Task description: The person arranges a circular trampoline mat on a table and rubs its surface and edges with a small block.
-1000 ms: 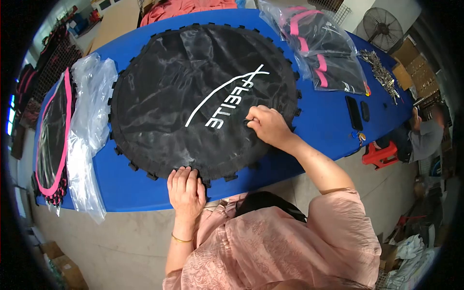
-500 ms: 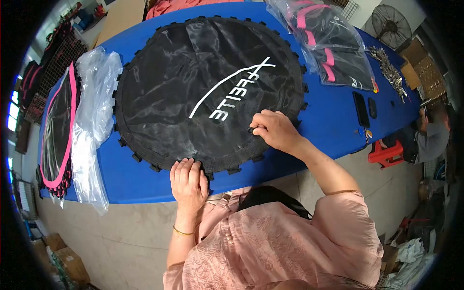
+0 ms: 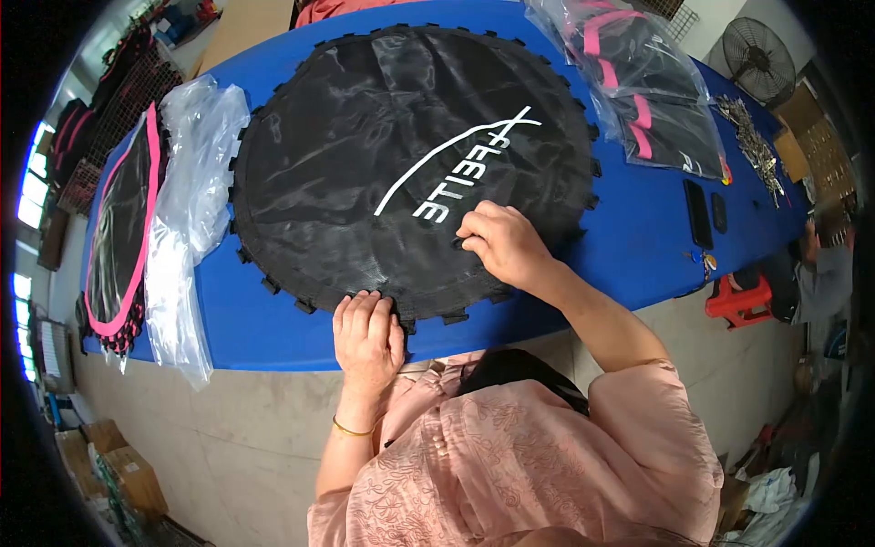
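A black round trampoline mat [image 3: 319, 164] with a white printed logo and fabric tabs around its rim lies flat on the blue-covered table. At its near edge, my left hand [image 3: 369, 337] rests with its fingers stretched over the border, the thumb beside a tab. My right hand [image 3: 506, 244] is over the lower right part of the mat, below the lettering. Its thumb and forefinger are pinched together. A small dark bit shows at those fingertips, too small to name against the black cloth.
Left of the mat are clear plastic bags [image 3: 187, 219] and a pink-edged black mat [image 3: 123, 228]. Pink-banded bagged pieces [image 3: 638, 82], a phone [image 3: 698, 214] and metal parts [image 3: 752, 141] lie on the right. A person [image 3: 820, 273] is beside a red stool [image 3: 738, 299].
The view has shifted, so the table appears slightly farther right and higher. My right hand has moved leftward over the mat, still pinched. My left hand stays at the near edge.
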Demonstrator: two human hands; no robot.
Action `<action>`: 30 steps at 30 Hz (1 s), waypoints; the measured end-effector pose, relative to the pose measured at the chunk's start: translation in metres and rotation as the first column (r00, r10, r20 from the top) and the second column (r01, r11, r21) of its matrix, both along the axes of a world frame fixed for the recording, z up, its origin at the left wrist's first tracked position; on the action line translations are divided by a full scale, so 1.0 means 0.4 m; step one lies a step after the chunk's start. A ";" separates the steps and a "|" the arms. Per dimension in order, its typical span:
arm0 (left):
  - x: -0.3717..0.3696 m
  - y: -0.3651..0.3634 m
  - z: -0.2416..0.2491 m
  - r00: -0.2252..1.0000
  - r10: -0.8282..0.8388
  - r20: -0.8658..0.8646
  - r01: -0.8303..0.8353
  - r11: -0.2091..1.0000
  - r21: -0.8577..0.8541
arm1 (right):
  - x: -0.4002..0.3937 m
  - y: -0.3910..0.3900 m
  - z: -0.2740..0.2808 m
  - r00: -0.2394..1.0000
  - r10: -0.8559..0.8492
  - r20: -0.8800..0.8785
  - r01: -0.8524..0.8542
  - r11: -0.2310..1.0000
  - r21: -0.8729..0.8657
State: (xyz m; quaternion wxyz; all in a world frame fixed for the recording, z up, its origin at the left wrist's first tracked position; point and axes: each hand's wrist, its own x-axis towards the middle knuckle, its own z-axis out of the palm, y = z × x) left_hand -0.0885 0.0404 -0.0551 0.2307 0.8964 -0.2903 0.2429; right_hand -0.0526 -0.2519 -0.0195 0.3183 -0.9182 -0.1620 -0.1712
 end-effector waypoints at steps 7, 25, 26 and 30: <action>0.002 0.000 0.000 1.000 -0.019 0.008 0.019 1.000 -0.015 | 0.058 0.002 -0.018 0.996 -0.028 0.082 0.028 1.000 -0.001; 0.001 0.000 0.006 1.000 -0.022 0.008 0.022 1.000 -0.006 | 0.065 0.079 -0.015 0.996 0.058 0.061 -0.060 0.998 0.020; 0.001 0.000 0.006 1.000 -0.020 0.008 0.021 1.000 -0.011 | 0.086 0.083 -0.019 0.996 0.060 0.062 -0.061 0.998 0.023; -0.002 -0.002 0.008 1.000 -0.010 0.000 0.010 1.000 -0.023 | 0.137 0.098 -0.014 0.999 0.038 0.028 -0.039 0.998 0.046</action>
